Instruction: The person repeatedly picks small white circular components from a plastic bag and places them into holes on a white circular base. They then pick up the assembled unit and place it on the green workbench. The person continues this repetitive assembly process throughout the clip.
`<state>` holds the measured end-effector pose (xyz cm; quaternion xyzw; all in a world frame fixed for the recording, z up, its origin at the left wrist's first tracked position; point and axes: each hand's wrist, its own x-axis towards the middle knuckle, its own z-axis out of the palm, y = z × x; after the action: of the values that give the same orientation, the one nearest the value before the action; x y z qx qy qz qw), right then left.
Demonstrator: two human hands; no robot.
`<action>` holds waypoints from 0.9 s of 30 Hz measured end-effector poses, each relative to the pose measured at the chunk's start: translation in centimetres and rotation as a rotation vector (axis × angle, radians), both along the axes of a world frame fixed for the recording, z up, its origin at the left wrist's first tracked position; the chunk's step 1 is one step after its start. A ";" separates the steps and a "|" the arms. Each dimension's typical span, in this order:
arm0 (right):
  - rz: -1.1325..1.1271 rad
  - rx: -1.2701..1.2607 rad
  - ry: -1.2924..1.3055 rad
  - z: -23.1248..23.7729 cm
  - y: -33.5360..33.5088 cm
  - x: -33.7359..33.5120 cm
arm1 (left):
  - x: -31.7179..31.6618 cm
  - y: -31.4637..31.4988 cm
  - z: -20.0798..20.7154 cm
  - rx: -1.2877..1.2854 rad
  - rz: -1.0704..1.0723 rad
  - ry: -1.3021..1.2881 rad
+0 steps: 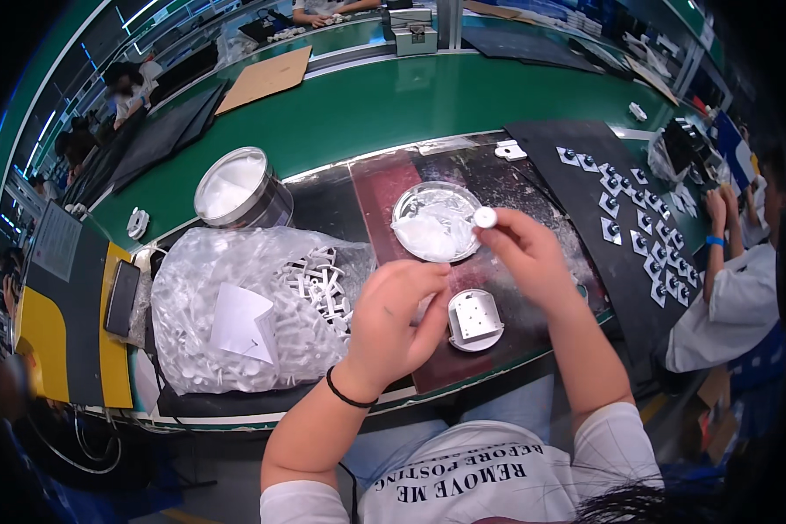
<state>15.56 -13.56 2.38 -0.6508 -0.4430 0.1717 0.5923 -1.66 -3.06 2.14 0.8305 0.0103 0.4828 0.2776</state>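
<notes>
While in right grip [527, 255] one white disc [485, 217], nearby one white housing [475, 320]

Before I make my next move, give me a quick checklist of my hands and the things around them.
1. Right hand holding the round white cap: ok, pinched at the fingertips.
2. Left hand free of small parts: cannot tell, its fingertips are unclear.
3. White base resting on the table: ok.
4. Round dish cleared out: not ok, clear plastic lies in it.
5. White parts showing in the big bag: ok.
</notes>
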 end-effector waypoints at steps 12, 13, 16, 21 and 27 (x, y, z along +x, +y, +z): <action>-0.144 -0.182 -1.030 -2.5 2.7 4.8 | 0.0 0.7 -0.1 0.001 0.051 0.039; -0.162 -0.172 -1.060 -2.6 2.9 4.9 | 0.0 0.7 -0.1 0.003 0.054 0.045; -0.160 -0.181 -1.116 -2.8 3.0 5.1 | 0.0 0.6 0.0 0.011 0.054 0.060; -0.152 -0.231 -1.150 -3.1 3.1 5.2 | 0.0 0.7 -0.1 0.021 0.058 0.070; -0.130 -0.267 -1.134 -3.1 3.0 5.0 | 0.0 0.6 0.0 0.003 0.066 0.063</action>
<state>20.60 -10.61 -0.68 -0.7357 -0.6246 -0.1858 0.1849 -1.62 -2.49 2.10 0.8450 0.0458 0.4653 0.2595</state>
